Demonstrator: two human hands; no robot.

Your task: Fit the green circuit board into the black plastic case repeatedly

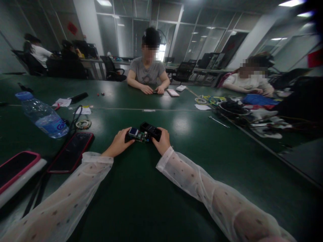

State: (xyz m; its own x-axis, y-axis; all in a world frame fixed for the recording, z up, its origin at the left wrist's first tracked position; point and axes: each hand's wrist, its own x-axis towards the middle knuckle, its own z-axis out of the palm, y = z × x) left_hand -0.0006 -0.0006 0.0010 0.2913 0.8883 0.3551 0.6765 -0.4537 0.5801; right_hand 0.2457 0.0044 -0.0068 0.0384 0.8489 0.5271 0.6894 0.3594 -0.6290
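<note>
My left hand (119,142) is closed on a small green circuit board (142,136) that carries a little square screen (133,131) at its left end. In my right hand (163,140) is a black plastic casing (150,129), gripped at its right end. The board and the casing meet or overlap between my hands, just above the dark green table (141,188). Whether the two parts are joined cannot be made out.
At left are a water bottle (44,116), a red-edged phone (72,153), a pink-edged phone (17,168) and a cable coil (83,124). A wrench (219,121) and piled cables lie right. Across sits a person (148,70).
</note>
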